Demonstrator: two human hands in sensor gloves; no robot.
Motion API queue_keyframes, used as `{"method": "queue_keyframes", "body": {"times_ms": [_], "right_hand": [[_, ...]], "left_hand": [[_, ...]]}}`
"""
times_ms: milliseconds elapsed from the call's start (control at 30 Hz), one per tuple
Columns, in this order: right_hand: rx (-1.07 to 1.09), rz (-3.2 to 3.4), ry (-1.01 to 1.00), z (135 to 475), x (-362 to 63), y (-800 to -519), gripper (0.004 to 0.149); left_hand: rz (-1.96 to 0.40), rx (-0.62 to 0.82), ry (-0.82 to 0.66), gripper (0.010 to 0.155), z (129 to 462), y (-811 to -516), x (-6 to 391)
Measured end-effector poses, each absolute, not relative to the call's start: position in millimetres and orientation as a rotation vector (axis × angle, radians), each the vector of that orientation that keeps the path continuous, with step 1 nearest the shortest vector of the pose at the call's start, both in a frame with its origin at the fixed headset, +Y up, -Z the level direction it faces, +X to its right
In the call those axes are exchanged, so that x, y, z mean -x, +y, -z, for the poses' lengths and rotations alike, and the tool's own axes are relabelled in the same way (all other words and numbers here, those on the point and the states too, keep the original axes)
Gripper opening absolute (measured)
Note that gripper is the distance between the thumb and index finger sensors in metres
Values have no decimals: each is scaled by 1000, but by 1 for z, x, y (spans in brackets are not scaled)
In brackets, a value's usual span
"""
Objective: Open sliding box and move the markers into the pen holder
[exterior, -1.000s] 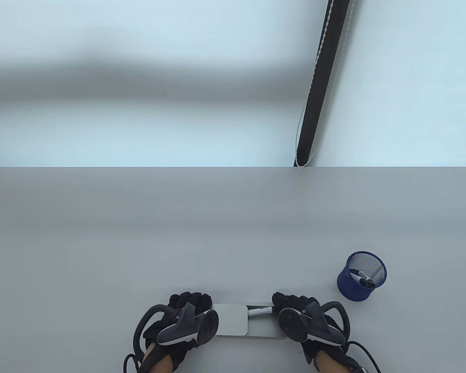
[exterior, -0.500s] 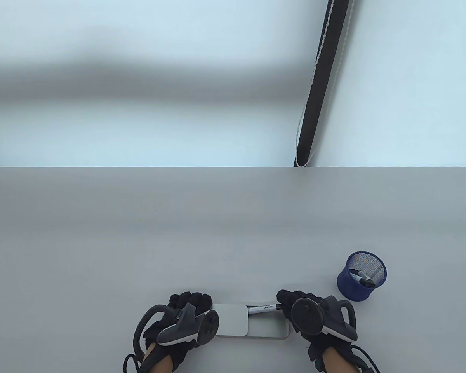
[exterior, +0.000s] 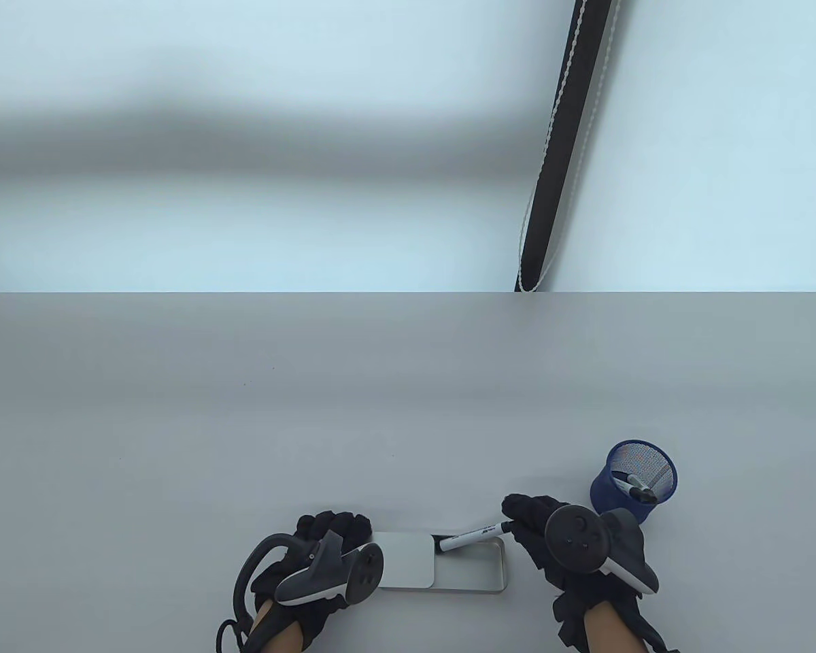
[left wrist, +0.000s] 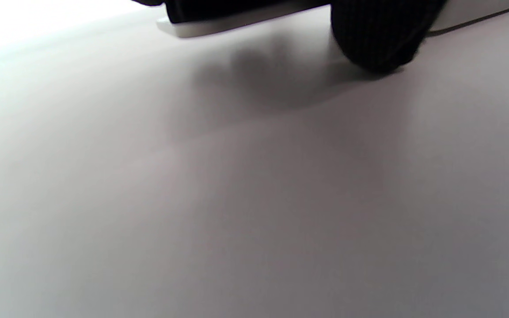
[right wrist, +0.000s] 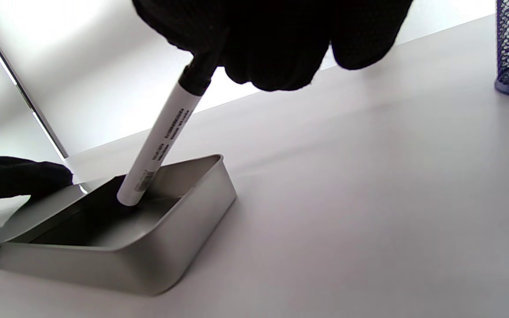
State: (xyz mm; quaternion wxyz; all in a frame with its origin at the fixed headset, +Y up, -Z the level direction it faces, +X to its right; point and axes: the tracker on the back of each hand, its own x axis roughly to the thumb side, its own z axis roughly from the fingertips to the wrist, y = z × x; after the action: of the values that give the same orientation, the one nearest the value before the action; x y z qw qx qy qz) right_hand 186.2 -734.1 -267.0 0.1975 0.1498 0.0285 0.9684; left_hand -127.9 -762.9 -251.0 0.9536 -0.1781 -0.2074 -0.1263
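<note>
Grey table [exterior: 408, 408], pale wall behind, dark pole [exterior: 557, 156] with a beaded cord leaning against the wall far right of centre.

Left hand [exterior: 326, 551], black glove with tracker on its back, sits at the near edge on the left end of the metal sliding box [exterior: 469, 578]. Fingers curled over the box's far-left corner, holding it down. Left wrist view only shows a fingertip and a strip of the box on the table.

Lid [exterior: 404, 559] is slid left, partly under that hand; right half of the box is open.

One marker [exterior: 472, 536], white barrel with a black cap, is tilted: lower end down inside the open tray, against the lid edge; upper end raised to the right.

Right hand [exterior: 557, 537] pinches that upper end, fingers closed round it, just right of the box.

Blue mesh pen holder [exterior: 634, 484] stands near, right of and beyond the right hand, apart from it. Dark-capped markers [exterior: 636, 484] already lean inside.
</note>
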Motion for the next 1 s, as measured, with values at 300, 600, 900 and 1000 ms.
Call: {"method": "queue_keyframes", "body": {"times_ms": [300, 600, 900, 1000], "right_hand": [[-372, -2623, -50, 261, -202, -711, 40], [-337, -2555, -282, 250, -214, -686, 40], [-192, -2527, -651, 235, -230, -669, 38], [-124, -2524, -789, 229, -234, -664, 38]], "left_hand": [[257, 362, -421, 76, 251, -763, 128], [257, 362, -421, 76, 251, -763, 128], [257, 362, -421, 76, 251, -763, 128], [256, 361, -420, 76, 251, -763, 128]]}}
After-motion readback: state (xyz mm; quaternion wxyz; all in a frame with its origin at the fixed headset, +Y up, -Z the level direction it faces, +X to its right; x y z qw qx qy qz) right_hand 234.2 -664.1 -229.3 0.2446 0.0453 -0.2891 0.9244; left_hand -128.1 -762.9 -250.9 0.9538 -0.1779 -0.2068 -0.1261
